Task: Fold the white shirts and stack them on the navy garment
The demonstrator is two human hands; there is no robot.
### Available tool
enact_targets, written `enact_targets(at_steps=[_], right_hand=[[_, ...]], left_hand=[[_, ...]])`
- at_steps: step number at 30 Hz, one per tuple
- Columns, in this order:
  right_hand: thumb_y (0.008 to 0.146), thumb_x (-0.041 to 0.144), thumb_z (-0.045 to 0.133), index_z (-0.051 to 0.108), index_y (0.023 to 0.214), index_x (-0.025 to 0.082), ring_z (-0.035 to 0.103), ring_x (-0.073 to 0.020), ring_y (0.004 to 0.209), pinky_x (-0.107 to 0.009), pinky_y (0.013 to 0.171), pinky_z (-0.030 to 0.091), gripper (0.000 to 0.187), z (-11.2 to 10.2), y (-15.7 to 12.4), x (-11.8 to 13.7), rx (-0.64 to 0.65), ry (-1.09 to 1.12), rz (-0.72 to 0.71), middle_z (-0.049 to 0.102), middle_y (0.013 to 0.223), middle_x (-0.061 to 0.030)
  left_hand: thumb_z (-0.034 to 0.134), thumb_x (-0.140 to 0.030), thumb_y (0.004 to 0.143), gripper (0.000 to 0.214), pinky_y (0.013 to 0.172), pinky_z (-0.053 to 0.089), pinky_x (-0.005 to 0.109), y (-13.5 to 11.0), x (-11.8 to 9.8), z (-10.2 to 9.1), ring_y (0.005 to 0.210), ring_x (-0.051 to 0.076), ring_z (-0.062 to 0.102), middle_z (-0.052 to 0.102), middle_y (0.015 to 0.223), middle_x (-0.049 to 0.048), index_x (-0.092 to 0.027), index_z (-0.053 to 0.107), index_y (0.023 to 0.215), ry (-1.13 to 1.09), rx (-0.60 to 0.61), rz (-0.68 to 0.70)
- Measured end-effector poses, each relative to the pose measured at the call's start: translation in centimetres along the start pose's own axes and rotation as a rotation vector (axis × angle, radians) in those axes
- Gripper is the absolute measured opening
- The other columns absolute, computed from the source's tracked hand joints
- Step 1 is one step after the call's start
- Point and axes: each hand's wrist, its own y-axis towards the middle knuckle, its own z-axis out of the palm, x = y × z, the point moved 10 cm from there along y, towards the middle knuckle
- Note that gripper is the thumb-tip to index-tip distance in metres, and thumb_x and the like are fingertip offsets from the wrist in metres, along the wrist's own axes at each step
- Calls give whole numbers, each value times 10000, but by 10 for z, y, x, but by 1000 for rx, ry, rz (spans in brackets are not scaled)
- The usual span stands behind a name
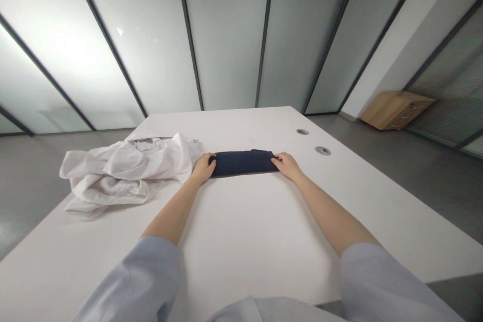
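Dark navy folded cloth (243, 162) lying flat as a narrow strip across the middle of the white table (264, 231), held at both short ends. Left hand (204, 167) closed on the left end with the thumb on top, right hand (287, 164) pinching the right end, fingers together on the fabric. Just beside the left hand, a crumpled white garment (124, 171); farther right on the tabletop, two round grommets (322, 151), well apart from the cloth.

Both arms outstretched; left hand (204, 167) and right hand (287, 164) palm-down, fingers curled.
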Motion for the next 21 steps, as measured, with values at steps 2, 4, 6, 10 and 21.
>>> enact_targets(at_steps=[2, 4, 6, 10, 21], right_hand=[[897, 318, 532, 710, 1001, 179, 623, -204, 940, -299, 865, 453, 248, 0, 0, 0, 4, -2, 2, 689, 1019, -94], [898, 326, 524, 709, 1005, 183, 622, -206, 944, -304, 868, 455, 258, 1, 0, 0, 11, -3, 3, 689, 1022, -94], [900, 330, 511, 704, 1018, 182, 622, -207, 952, -308, 875, 458, 270, 2, 1, -1, 20, -3, 7, 686, 1034, -95], [884, 332, 510, 650, 1157, 179, 601, -229, 1044, -346, 933, 449, 343, 4, 1, -5, -2, -18, 23, 658, 1139, -109], [820, 218, 475, 513, 1372, 188, 362, -261, 1373, -448, 1119, 313, 554, 21, -9, 35, 148, -56, -250, 443, 1472, -79]], left_hand=[[493, -193, 838, 276, 1036, 426, 409, 0, 0, 0, 1117, 233, 586, 650, 1153, 87, -182, 608, 1089, -1, 0, -3], [493, -192, 837, 279, 1034, 428, 411, 0, -1, -1, 1117, 235, 586, 650, 1154, 90, -180, 607, 1092, -3, -1, -5], [491, -189, 837, 282, 1035, 428, 412, 0, -1, -1, 1117, 235, 587, 650, 1151, 90, -178, 607, 1094, -5, -1, -7], [485, -185, 837, 283, 1041, 424, 416, -1, -1, -1, 1119, 235, 586, 651, 1151, 92, -174, 605, 1093, -4, 2, -10], [510, -233, 843, 288, 1029, 437, 410, -2, 0, 0, 1113, 236, 595, 655, 1157, 91, -179, 609, 1108, -3, -3, -11]])
